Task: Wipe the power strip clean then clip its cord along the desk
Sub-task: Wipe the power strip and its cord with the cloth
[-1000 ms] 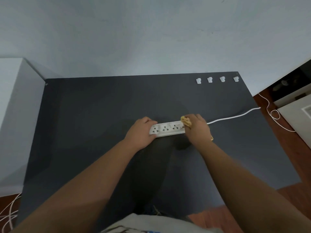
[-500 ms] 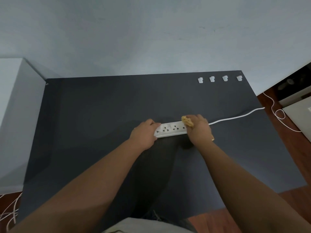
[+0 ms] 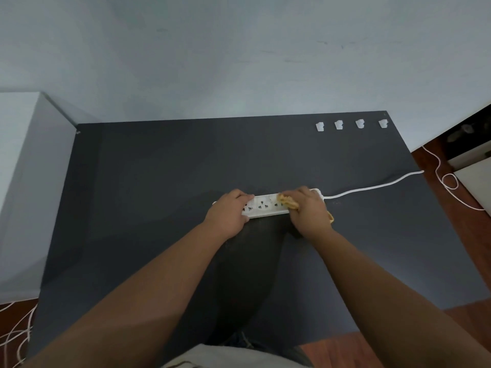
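A white power strip [image 3: 263, 206] lies flat near the middle of the dark grey desk [image 3: 148, 181]. My left hand [image 3: 228, 214] presses down on its left end and holds it. My right hand [image 3: 309, 211] covers the right end, fingers closed on a yellow cloth [image 3: 287, 201] that rests on the sockets. The white cord [image 3: 372, 188] runs from the strip's right end across the desk and drops over the right edge. Several white cable clips [image 3: 338, 125] stand in a row at the desk's far right corner.
A white cabinet [image 3: 24, 181] stands against the desk's left side. The cord continues in loops [image 3: 449, 181] on the wooden floor to the right. More white cables [image 3: 13, 335] lie on the floor at the lower left. A pale wall backs the desk.
My right hand with the cloth has slid a little to the left along the strip, uncovering the strip's right end. My left hand stays on the left end.
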### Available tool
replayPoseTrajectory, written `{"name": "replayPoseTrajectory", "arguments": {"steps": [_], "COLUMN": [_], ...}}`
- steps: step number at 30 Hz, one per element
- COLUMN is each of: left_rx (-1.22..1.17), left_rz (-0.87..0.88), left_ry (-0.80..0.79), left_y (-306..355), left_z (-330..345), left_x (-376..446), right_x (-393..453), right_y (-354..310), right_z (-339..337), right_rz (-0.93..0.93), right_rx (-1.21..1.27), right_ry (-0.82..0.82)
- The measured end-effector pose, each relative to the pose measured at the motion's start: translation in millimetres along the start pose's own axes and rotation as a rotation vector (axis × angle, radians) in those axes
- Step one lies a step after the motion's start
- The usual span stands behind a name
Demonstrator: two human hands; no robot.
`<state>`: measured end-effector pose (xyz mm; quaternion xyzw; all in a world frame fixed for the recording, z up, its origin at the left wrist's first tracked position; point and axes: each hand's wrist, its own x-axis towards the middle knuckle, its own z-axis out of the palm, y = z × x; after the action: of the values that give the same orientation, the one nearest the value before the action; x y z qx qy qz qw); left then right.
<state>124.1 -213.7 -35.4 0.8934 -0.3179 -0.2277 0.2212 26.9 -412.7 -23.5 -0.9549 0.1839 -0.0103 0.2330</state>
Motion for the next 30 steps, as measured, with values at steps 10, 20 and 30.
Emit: {"name": "replayPoseTrajectory", "arguments": {"steps": [10,20,30], "left_rx": [-0.008,-0.020,-0.018], "left_rz": [0.012,-0.009,-0.013], "left_ry": [-0.003,0.014,0.007], "left_y": [0,0,0], "left_z": [-2,2,2], "left_x": [-1,0,1], "right_x": [-15,-36,-31], "right_y": [-25,-30,-26], "right_z": [13,25,19], "right_rz": [-0.172,0.025,0.136], "right_rx": [-0.070,0.046,0.021], "right_ry": [-0.105,0.004,-0.025]}}
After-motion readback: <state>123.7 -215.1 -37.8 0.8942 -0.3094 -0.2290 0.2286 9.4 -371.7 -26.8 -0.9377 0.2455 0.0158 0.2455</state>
